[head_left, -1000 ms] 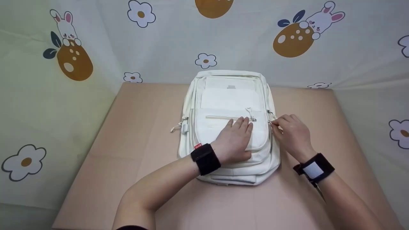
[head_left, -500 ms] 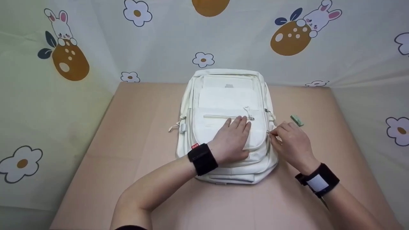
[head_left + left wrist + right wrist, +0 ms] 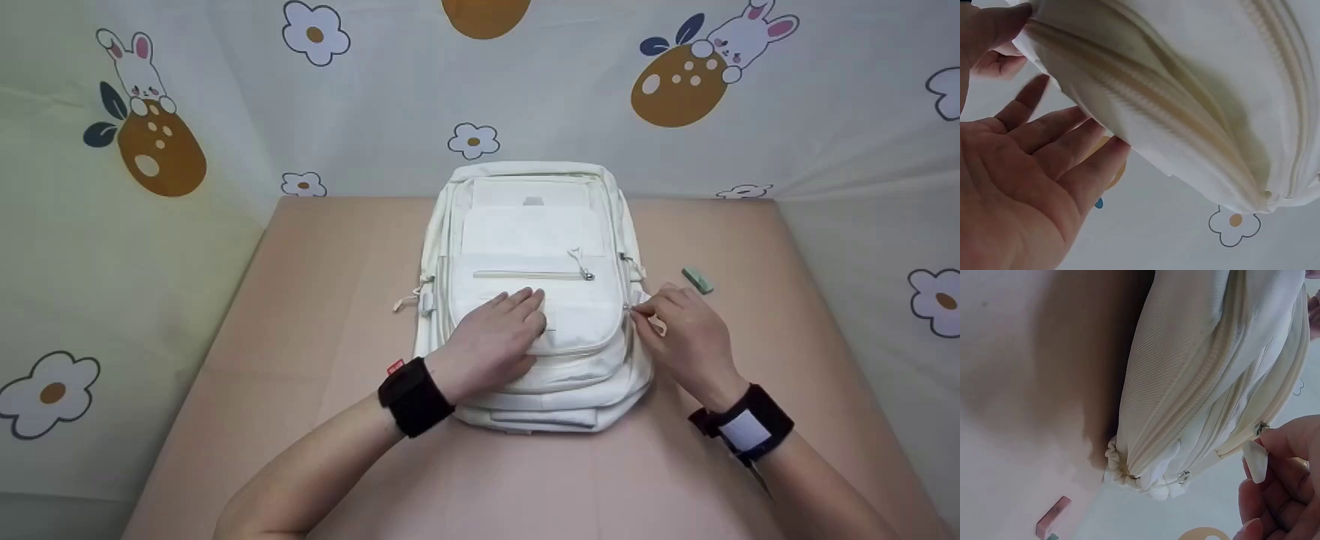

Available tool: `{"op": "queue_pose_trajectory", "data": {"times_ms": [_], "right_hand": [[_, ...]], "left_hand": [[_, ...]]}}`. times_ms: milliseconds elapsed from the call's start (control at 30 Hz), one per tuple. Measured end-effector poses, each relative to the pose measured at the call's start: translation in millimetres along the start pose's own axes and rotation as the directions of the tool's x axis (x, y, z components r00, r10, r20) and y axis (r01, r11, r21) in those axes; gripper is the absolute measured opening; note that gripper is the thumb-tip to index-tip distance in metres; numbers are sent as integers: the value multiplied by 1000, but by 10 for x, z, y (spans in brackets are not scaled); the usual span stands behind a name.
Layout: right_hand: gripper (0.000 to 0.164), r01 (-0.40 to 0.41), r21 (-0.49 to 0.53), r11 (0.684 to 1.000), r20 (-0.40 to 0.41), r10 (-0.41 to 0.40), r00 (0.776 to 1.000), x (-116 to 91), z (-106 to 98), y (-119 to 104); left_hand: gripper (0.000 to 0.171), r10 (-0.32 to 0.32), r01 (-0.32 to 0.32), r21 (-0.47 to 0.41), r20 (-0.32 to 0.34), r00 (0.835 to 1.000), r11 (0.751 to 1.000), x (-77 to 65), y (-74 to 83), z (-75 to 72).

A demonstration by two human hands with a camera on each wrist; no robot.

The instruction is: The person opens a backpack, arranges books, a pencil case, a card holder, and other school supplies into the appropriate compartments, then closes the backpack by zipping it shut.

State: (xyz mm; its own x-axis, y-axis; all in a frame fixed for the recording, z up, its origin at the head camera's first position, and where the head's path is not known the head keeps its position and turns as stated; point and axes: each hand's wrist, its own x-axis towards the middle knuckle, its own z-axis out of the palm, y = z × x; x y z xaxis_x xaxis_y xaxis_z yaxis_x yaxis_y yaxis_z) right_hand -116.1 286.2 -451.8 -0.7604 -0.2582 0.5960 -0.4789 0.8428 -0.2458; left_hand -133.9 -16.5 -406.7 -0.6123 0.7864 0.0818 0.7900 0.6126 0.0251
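A cream-white backpack lies on its back on the table, front pocket up. My left hand rests on the lower front panel, its fingers extended; in the left wrist view the fingertips of this hand meet the bag's edge beside a zipper seam. At the bag's right side my right hand pinches a zipper pull. Close up in the right wrist view, thumb and fingers of that hand hold the pale tab below its metal slider.
A small block, green in the head view, lies on the table just beyond my right hand. A cord sticks out from the bag's left side. Patterned cloth hangs behind and at both sides.
My right hand has moved the zipper pull a little toward me along the bag's side, uncovering the small block. My left hand has slid left and toward me over the front panel.
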Motion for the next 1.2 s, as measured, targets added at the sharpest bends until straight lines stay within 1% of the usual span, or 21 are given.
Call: {"op": "queue_pose_trajectory", "data": {"times_ms": [33, 67, 167, 333, 467, 667, 733, 800, 900, 967, 1067, 1200], "right_hand": [[7, 3, -1, 1000, 6, -3, 1000, 5, 1, -2], [7, 2, 3, 1000, 12, -2, 1000, 8, 3, -4], [7, -8, 1, 1000, 30, 8, 1000, 5, 3, -13], [8, -19, -5, 1000, 44, 20, 999, -24, -32, -67], [7, -16, 0, 1000, 55, 16, 998, -85, -90, -208], [6, 36, 1, 999, 98, -36, 995, -197, -142, -451], [7, 24, -3, 1000, 115, -23, 993, -213, -138, -483], [9, -15, 3, 1000, 128, 15, 992, -228, -127, -492], [12, -78, 18, 997, 154, 74, 985, -249, -109, -487], [14, -95, 29, 995, 168, 89, 982, -260, -100, -483], [14, -96, 34, 995, 183, 88, 979, -263, -93, -477], [11, -91, 15, 996, 191, 87, 978, -260, -92, -477]], "left_hand": [[16, 9, -9, 3, -16, 1000, 1000, -9, -11, 11], [14, 16, -16, 9, -26, 1000, 1000, -15, -18, 20], [20, 33, -32, 43, -38, 999, 999, -26, -16, 38], [28, 24, -24, 49, 5, 1000, 999, -25, 6, 40], [27, 19, -20, 36, 27, 999, 999, -30, 10, 35], [27, 37, -37, 49, 7, 999, 998, -40, -6, 43], [26, 43, -42, 45, -11, 999, 998, -47, -16, 44], [24, 50, -49, 31, -40, 998, 998, -61, -31, 52], [19, 64, -63, 15, -102, 993, 998, -110, -63, 71], [16, 80, -78, 21, -147, 986, 997, -166, -92, 88], [11, 103, -93, 53, -210, 972, 994, -274, -143, 113], [11, 107, -86, 85, -285, 953, 993, -397, -220, 146]]}}
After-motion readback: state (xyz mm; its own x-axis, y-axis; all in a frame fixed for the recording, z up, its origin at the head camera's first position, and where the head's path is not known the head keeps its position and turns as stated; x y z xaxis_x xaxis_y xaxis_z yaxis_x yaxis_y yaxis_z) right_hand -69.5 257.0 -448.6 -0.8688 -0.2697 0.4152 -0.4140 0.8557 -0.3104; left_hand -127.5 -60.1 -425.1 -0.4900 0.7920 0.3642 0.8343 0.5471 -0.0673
